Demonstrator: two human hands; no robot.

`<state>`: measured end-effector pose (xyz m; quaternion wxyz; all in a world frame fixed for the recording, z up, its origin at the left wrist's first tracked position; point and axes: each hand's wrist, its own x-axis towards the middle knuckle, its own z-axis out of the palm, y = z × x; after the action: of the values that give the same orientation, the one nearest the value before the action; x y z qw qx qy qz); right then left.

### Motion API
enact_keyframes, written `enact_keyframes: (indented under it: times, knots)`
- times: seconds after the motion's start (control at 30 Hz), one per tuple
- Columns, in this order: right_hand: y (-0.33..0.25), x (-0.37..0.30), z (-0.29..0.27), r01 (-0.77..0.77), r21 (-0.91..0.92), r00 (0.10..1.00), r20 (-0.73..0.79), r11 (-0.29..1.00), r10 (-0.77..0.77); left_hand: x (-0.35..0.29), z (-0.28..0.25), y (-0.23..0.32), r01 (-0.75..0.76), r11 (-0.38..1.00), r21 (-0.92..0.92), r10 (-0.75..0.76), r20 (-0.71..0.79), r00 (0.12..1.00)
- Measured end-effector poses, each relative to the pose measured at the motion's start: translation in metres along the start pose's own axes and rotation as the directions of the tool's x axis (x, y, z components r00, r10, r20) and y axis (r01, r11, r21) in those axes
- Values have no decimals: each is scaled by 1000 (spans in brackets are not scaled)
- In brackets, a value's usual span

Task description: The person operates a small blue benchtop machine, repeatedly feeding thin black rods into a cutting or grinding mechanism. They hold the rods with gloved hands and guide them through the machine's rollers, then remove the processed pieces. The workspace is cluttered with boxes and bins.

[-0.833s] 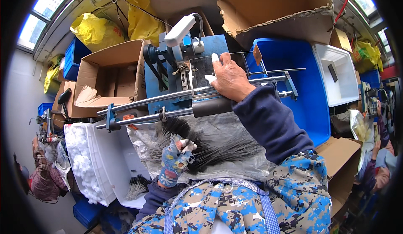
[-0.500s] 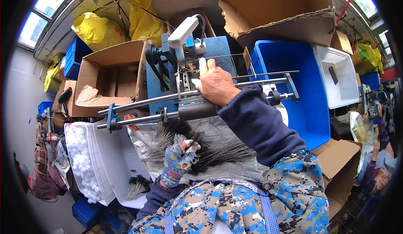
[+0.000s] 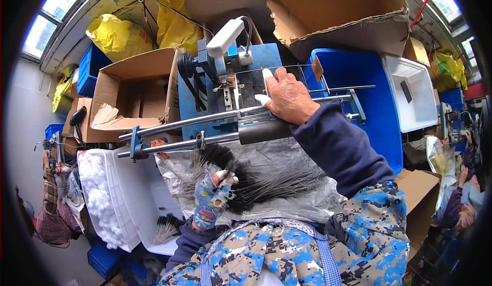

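Observation:
My right hand (image 3: 291,97), white wraps on its thumb and a finger, is curled over the sliding carriage (image 3: 246,88) of a blue bench machine (image 3: 266,55). The carriage rides on two steel rails (image 3: 179,122). My left hand (image 3: 216,183), in a worn blue patterned fingerless glove, is closed low in front of the rails, beside a spread of thin, wire-like bristles (image 3: 277,183) with dark ends. Whatever its fingers pinch is too small to make out. Under the bristles lies a silvery-white sheet (image 3: 312,204).
Left of the machine stands an open cardboard box (image 3: 138,96), with a white bin (image 3: 148,193) below it and white tufts (image 3: 102,199) alongside. A large blue bin (image 3: 353,116) and a white tray (image 3: 412,93) are at right. Other people work at both far sides.
My right hand and the carriage have slid right along the rails, away from the machine's head. My left hand has shifted slightly left, still closed.

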<state>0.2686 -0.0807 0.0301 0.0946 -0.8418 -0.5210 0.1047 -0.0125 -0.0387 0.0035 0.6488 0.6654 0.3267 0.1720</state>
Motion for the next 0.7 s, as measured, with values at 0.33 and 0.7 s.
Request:
enact_keyframes:
  times: [0.33, 0.7]
  knots:
    - [42, 22, -7, 87, -327, 975, -166, 941, -148, -2, 1, 2, -30, 1000, 7, 29, 44, 999]
    - [9, -91, -52, 307, -67, 948, -68, 949, -311, -11, -15, 19, 47, 980, -192, -7, 208, 978]
